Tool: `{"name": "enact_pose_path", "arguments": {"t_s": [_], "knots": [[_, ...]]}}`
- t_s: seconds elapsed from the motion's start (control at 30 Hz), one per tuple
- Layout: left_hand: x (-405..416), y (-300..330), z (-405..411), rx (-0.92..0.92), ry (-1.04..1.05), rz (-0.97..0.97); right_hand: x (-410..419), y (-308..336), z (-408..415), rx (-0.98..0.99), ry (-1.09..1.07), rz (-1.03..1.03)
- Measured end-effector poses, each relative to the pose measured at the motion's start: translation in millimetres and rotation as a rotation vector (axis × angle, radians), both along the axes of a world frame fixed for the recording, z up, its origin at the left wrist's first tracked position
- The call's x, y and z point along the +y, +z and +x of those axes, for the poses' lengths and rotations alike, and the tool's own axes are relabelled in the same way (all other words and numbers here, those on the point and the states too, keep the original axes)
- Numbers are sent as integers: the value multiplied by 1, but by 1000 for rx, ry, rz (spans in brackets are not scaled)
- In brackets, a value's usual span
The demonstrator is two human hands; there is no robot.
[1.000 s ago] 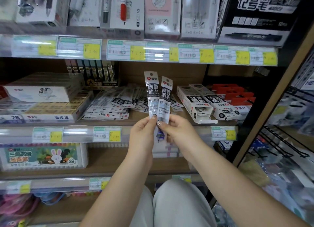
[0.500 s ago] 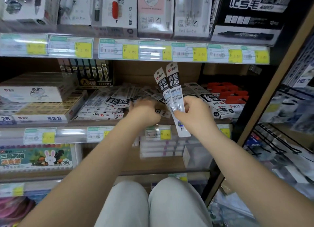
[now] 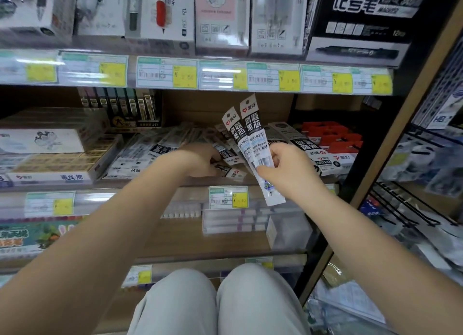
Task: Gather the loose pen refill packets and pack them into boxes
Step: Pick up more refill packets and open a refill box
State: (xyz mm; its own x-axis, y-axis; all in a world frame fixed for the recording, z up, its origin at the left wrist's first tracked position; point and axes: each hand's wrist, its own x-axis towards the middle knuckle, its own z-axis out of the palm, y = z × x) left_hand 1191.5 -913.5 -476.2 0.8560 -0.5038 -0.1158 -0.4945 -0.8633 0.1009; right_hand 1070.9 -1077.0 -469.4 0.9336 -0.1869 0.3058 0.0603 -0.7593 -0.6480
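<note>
A second ago both hands pinched the two refill packets together; now the left hand (image 3: 200, 160) has gone to the loose pile of refill packets (image 3: 155, 156) on the shelf (image 3: 150, 184), fingers curled onto one lying there, while the right hand (image 3: 285, 169) alone pinches the two upright packets (image 3: 248, 139), tilted left, near the open refill boxes (image 3: 300, 146)

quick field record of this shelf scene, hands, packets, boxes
right hand: holds two refill packets upright, fanned
left hand: reaches into the loose packet pile on the middle shelf; its fingers are hidden
refill boxes: lying right of the pile, behind the right hand
red boxes: further right on the same shelf
packing: not yet begun for the held packets
</note>
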Motion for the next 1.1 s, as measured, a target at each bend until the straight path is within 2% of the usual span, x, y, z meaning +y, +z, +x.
{"name": "enact_pose_path", "arguments": {"t_s": [0.23, 0.43, 0.57, 0.67, 0.77, 0.93, 1.1], "knots": [[3, -6, -6, -197, -35, -55, -1, 1, 2, -3, 6, 19], [2, -2, -10, -224, -8, -75, -4, 4, 5, -11, -8, 5], [-12, 1, -15, -284, 8, -9, -7, 7, 6, -3, -34, -30], [-26, 0, -10, -383, -109, 130, -9, 9, 6, 19, -33, -68], [-38, 4, -10, -342, -219, 221, -10, 11, 8, 43, -25, -77], [-51, 11, -19, -155, -249, 178, -12, 11, 9, 84, -15, -81], [-57, 8, -23, -194, -177, 115, -11, 10, 8, 96, -26, -57]]}}
